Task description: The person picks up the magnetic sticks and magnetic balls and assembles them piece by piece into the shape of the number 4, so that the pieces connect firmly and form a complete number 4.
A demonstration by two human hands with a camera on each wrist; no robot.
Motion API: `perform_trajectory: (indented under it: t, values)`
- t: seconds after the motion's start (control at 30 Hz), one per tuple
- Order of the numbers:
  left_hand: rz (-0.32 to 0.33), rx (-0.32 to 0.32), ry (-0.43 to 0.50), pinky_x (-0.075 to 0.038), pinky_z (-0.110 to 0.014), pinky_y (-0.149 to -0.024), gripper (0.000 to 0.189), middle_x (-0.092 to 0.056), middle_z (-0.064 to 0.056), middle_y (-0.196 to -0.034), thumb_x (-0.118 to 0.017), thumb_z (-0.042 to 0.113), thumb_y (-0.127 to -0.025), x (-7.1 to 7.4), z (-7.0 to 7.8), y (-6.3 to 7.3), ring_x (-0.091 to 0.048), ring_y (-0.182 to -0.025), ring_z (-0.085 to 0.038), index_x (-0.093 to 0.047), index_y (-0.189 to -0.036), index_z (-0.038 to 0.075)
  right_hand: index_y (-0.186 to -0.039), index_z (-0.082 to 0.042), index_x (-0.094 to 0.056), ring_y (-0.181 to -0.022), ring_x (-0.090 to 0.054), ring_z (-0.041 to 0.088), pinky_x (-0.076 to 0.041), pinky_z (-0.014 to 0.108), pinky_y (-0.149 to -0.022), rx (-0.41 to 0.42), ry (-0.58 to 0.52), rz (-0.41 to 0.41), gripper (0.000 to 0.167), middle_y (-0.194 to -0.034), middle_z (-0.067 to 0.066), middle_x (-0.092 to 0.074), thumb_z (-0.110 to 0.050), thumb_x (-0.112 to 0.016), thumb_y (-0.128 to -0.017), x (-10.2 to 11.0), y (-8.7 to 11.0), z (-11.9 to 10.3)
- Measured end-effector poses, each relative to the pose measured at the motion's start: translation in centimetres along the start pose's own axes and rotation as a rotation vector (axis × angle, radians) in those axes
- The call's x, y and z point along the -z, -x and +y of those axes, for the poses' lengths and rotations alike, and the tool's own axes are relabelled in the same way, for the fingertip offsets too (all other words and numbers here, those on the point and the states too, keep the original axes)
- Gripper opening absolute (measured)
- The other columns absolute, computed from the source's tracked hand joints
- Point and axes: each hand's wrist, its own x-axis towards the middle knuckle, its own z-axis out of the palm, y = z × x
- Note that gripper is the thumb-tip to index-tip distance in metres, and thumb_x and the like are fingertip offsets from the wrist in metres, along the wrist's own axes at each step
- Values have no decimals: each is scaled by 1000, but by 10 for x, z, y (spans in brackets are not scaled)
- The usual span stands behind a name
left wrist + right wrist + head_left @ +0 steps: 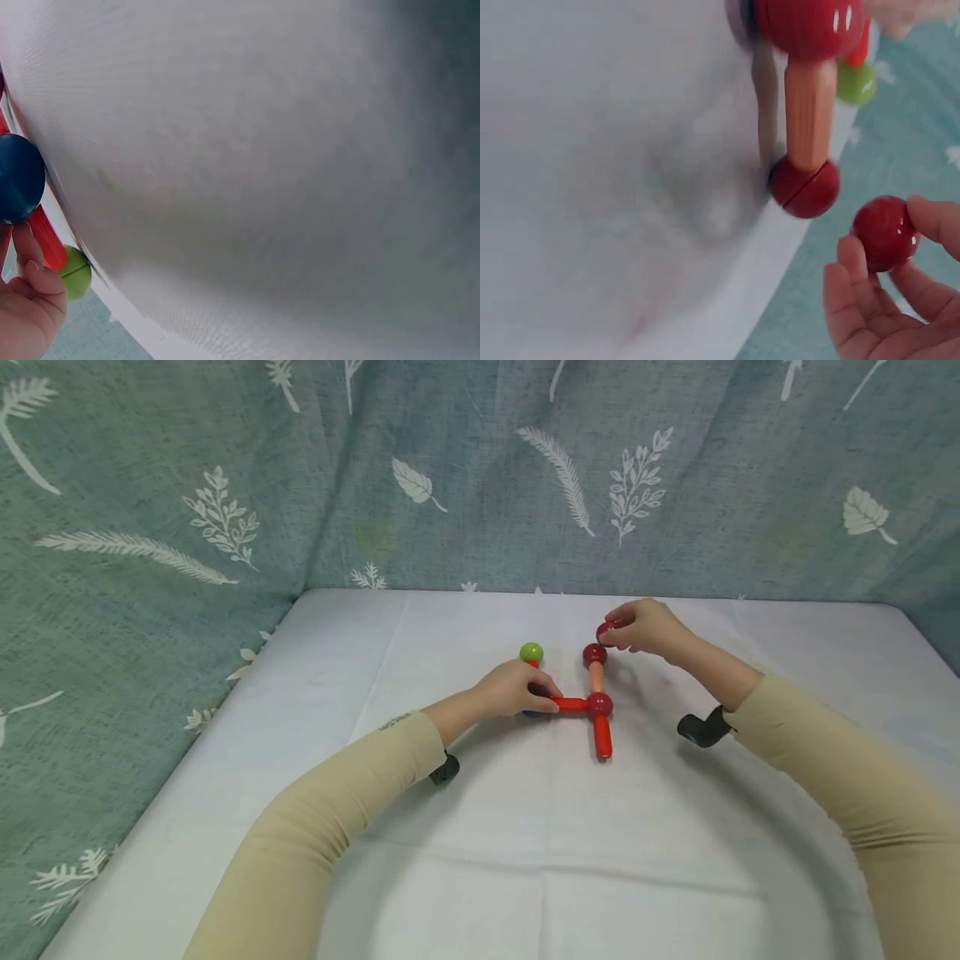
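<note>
My left hand [516, 690] grips a red rod [573, 705] of a ball-and-rod structure lying on the white cloth. Beside those fingers is a blue ball [19, 178], mostly hidden by the hand in the head view. From it a short red rod [46, 238] leads to a green ball [532, 652]. At the structure's right, a red ball [599, 704] joins another red rod [603, 737] and a peach rod [596, 677], which ends in a grooved red ball [806, 187]. My right hand [647, 627] holds a loose red ball [885, 232] between thumb and fingers, close beyond that end.
A white cloth [465, 893] with fold lines covers the table. Behind and to the left hangs a green-blue curtain [465, 443] with white leaf prints. Dark wrist cameras [703, 728] stick out beneath both sleeves.
</note>
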Motion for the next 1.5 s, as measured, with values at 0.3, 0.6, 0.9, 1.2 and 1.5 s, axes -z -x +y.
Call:
perform_trajectory:
  t: [0.3,0.6,0.9,1.2,1.5]
  values:
    - [14,-9,-18,-43,-23,-74,19,-64,7,-94,-69,29,-82,2,-3,1,-50,-86,-12,-71,-100,22,-123,0,-52,-98,-54,31,-49,41,-83,37,40,-93,44,-116,19,-54,-19,-63,-85,-13,64,6]
    - [15,-3,-18,-43,-23,-74,19,-64,6,-95,-68,29,-82,2,-3,-1,-50,-87,-12,-71,-100,22,-115,1,-57,-91,-57,24,-52,31,-73,122,43,-170,40,-105,15,-58,-17,-69,-80,-33,103,16]
    - [16,3,-12,-44,-24,-77,19,-64,7,-93,-69,29,-82,0,-2,-1,-51,-87,-12,-71,-99,22,-110,-1,-58,-83,-57,17,-52,29,-69,131,10,-202,38,-101,11,-59,-14,-72,-77,-46,119,20]
    - [8,6,-6,-44,-23,-75,19,-64,6,-95,-68,29,-82,0,1,-1,-50,-88,-12,-71,-100,22,-106,-4,-59,-81,-57,16,-52,30,-70,120,14,-222,35,-97,8,-59,-12,-73,-75,-59,124,26]
    - [11,-5,0,-43,-23,-74,18,-64,6,-93,-68,28,-82,0,0,-1,-50,-86,-12,-71,-98,22,-104,-5,-60,-78,-56,15,-50,27,-67,161,46,-208,32,-91,5,-61,-12,-73,-75,-64,127,28]
